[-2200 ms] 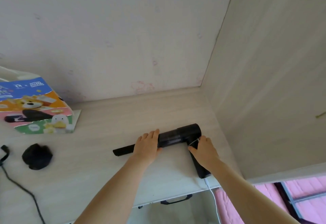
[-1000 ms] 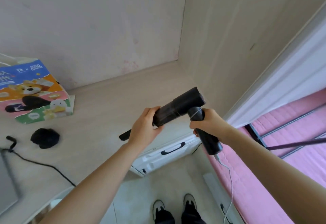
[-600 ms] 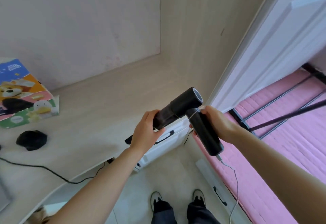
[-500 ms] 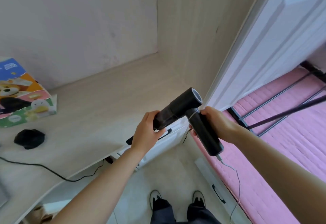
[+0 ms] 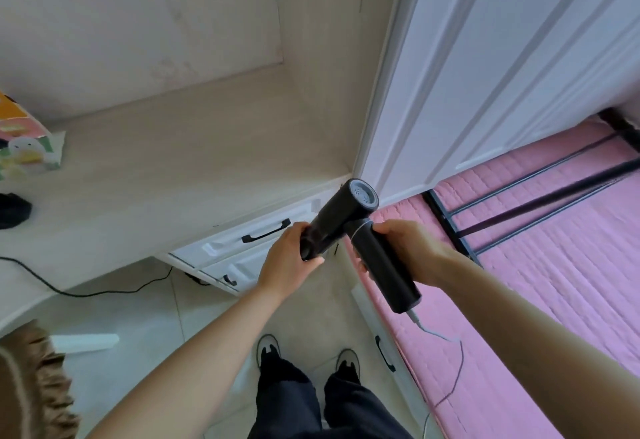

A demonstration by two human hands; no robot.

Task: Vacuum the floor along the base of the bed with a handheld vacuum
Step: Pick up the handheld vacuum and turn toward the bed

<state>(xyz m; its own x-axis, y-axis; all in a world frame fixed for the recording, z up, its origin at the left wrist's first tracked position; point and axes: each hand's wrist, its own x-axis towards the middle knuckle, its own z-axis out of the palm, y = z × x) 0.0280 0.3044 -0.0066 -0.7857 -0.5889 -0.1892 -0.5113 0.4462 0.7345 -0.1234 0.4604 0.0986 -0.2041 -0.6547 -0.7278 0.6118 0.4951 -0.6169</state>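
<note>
Both forearms are bare, no sleeves, watch or rings visible on the left hand (image 5: 289,258) or right hand (image 5: 407,250). Below, dark loose trousers (image 5: 311,400) fall over light shoes (image 5: 268,348) with dark tongues and rounded pale toes

Pale wood desk (image 5: 166,175) in corner; colourful box (image 5: 24,141) at left edge, black lump (image 5: 12,210) near it. Black cable (image 5: 90,291) trails off desk front. White drawers (image 5: 239,248) with black handles under desk. White door (image 5: 491,68) at right. White stick-like item (image 5: 85,341) on tiles. Dark trousers (image 5: 311,400), two shoes (image 5: 268,348) below
</note>
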